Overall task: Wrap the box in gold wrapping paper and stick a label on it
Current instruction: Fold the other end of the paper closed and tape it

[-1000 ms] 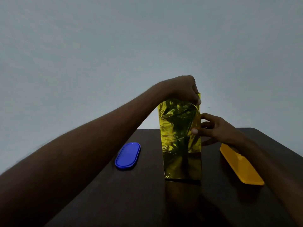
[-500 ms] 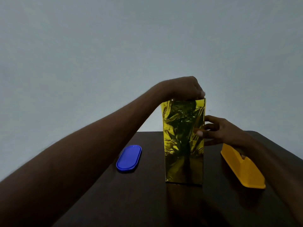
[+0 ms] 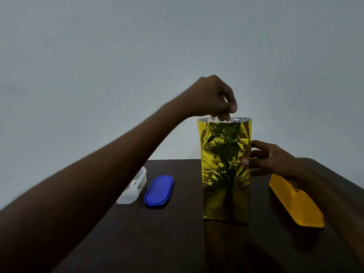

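The table (image 3: 177, 243) bears the upright box (image 3: 225, 170) in gold paper (image 3: 224, 134), between both hands. Right hand (image 3: 271, 158) grips its side; left hand (image 3: 214, 97) pinches the open top (silver inside). Best fold flaps flat, creasing firmly.

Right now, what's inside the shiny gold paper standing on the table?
The gold paper is open on top, showing its silver lining, and the left hand dips its fingertips in there. The right hand steadies its side. Whatever is inside stays hidden by the wrap.
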### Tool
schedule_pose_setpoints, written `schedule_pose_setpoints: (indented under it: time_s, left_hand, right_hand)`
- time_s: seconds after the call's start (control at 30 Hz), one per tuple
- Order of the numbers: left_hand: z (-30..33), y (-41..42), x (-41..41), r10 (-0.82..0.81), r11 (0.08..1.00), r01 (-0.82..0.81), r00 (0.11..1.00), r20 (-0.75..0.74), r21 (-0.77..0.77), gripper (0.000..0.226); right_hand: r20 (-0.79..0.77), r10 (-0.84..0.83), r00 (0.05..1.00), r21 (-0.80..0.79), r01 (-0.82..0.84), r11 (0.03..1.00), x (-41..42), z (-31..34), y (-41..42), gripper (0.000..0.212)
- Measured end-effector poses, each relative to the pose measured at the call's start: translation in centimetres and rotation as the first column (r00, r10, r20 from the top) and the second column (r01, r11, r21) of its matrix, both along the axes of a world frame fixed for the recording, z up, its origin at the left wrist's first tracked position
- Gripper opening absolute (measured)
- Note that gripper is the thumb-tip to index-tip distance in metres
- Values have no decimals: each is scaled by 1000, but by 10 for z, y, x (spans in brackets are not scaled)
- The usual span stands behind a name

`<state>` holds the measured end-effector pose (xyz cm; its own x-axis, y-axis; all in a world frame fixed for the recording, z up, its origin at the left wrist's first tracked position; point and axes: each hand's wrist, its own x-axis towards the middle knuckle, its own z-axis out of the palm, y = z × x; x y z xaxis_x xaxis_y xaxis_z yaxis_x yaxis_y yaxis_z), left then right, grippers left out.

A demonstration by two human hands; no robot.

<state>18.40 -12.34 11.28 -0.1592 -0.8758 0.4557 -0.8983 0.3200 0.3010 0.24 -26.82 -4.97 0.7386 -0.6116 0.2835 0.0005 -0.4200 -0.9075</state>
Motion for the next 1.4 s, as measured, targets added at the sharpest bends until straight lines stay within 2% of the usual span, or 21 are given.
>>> schedule_pose_setpoints:
  time_s: [0.07,0.13,0.2,0.27,0.37,0.5,0.57,0.63,0.73,0.83,0.93,1.0,1.1,1.27,1.4]
  left_hand:
    - [5,5,8,69,996,-77,989,130,54,30]
    - [-1,6,12,140,976,-188,927,349,106,42]
    - [-12,3,14,161,975,-213,882,443,69,40]
    - [-17,5,14,150,987,-159,909,388,-9,30]
    - [-10,14,20,131,989,-111,966,225,-96,19]
    - [-7,24,43,262,942,-244,964,52,-232,10]
    - [-15,26,60,367,920,-357,930,33,-160,6]
    - [-30,26,75,415,910,-415,909,31,-2,5]
    - [-61,19,81,307,948,-294,946,-108,118,6]
    - [-83,7,72,198,980,-193,947,-253,45,4]
    - [-91,-4,65,183,982,-189,954,-237,1,6]
    - [-93,-7,63,191,980,-199,955,-226,-14,6]
    - [-94,-11,63,194,978,-204,962,-193,-37,7]
    - [-94,-15,61,185,979,-198,967,-178,-58,10]
    - [-94,-16,61,167,983,-178,970,-178,-47,12]
  right_hand:
    - [-5,12,1000,-2,-12,1000,1,2,1,63]
    - [-5,16,1000,-2,-16,1000,1,2,1,63]
    - [-10,13,1000,-2,-13,1000,1,3,0,64]
    - [-15,6,1000,-4,-6,1000,1,3,-2,64]
    - [-33,-1,999,-19,1,1000,1,1,-4,71]
    - [-37,15,999,-18,-16,1000,1,2,-5,51]
    - [-36,13,999,-19,-14,1000,2,1,-6,52]
    - [-27,12,1000,-21,-12,1000,3,-1,-6,62]
    - [-16,6,1000,-31,-6,1000,5,-2,-5,72]
    - [-8,16,1000,-29,-16,999,7,0,-4,72]
    - [-14,27,1000,-47,-28,999,5,-1,-5,87]
    - [-9,15,1000,-57,-16,998,5,-2,-5,89]
    - [-4,16,1000,-73,-16,997,5,-3,-5,84]
    - [11,15,1000,-60,-14,998,7,-4,-2,62]
    - [8,11,1000,-66,-11,998,6,-2,1,82]
